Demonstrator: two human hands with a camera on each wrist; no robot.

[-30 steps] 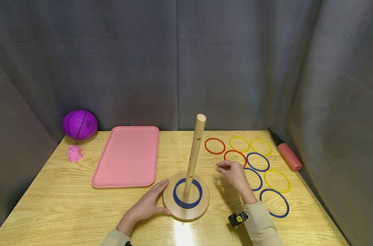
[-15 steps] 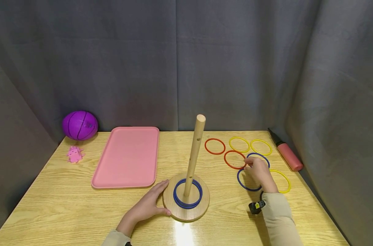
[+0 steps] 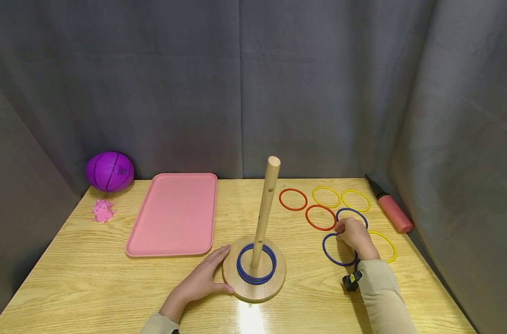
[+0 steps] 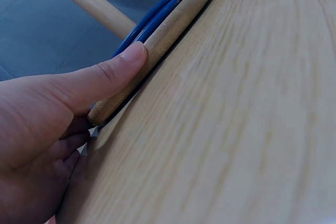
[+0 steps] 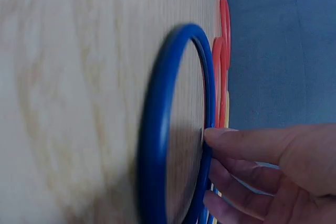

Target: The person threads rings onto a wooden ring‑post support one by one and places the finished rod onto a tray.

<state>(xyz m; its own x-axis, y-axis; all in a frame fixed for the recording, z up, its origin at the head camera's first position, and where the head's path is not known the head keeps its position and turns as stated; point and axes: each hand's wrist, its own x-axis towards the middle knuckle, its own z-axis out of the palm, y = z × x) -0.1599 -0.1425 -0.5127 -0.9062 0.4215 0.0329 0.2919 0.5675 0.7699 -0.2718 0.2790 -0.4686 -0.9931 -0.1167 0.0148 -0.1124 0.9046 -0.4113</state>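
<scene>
And my right hand (image 3: 356,235) is out on the right side of the table, thumb and fingers pinching the far edge of a blue ring (image 5: 153,156); whether that ring lies quite flat on the wood, I can't tell. Over to the left, my left hand (image 3: 200,281) sits at the round wooden base (image 3: 254,293), fingers spread from the thumb: thumb against the near-left rim, fingertips at the left edge. Up rises the post (image 3: 266,204), blue hoops (image 3: 253,280) stacked around its foot! Beyond my right hand, another blue ring (image 3: 351,209), partly covered; farther left, two red rings (image 3: 321,229); at the far side, two yellow rings (image 3: 326,207). A black-and-pink pump (image 3: 395,214) lies far right. Left of the post, a pink tray (image 3: 174,213), then, far left, a purple ball (image 3: 111,171) with a small pink toy (image 3: 103,211) just nearer.
</scene>
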